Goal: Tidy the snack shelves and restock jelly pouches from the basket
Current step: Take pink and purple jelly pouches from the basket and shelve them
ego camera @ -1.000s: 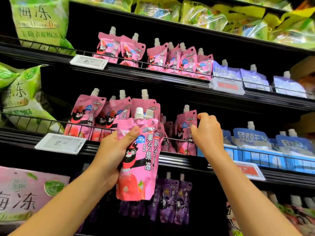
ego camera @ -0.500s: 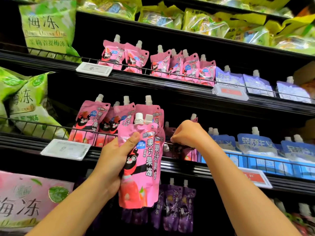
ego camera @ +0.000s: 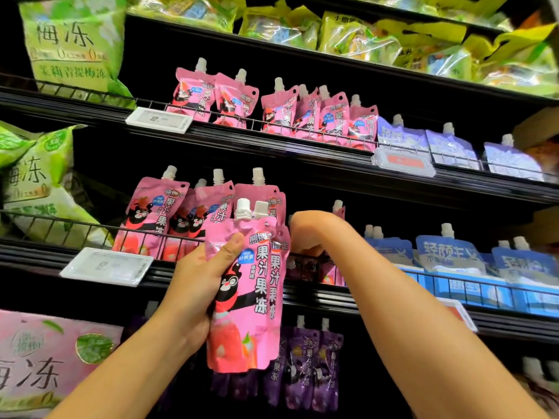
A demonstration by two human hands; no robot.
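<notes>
My left hand (ego camera: 196, 285) grips two pink jelly pouches (ego camera: 242, 297) held together upright, their white caps side by side, in front of the middle shelf (ego camera: 363, 294). More pink pouches (ego camera: 151, 219) stand behind that shelf's wire rail. Bent at the wrist, my right hand (ego camera: 305, 234) reaches over the rail just right of the held pair. Its fingers curl down onto a pink pouch (ego camera: 331, 272) low in the row, partly hidden by the held pouches. Another row of pink pouches (ego camera: 281, 113) stands on the shelf above. The basket is out of view.
Blue pouches (ego camera: 447, 255) fill the middle shelf to the right, with lilac ones (ego camera: 447, 146) above them. Purple pouches (ego camera: 305, 364) hang below. Large green bags (ego camera: 33, 182) sit at the left. White price tags (ego camera: 106, 266) clip to the shelf edges.
My right hand has moved left and down from the top of a standing pink pouch into the row behind the rail. The left hand still holds its two pouches.
</notes>
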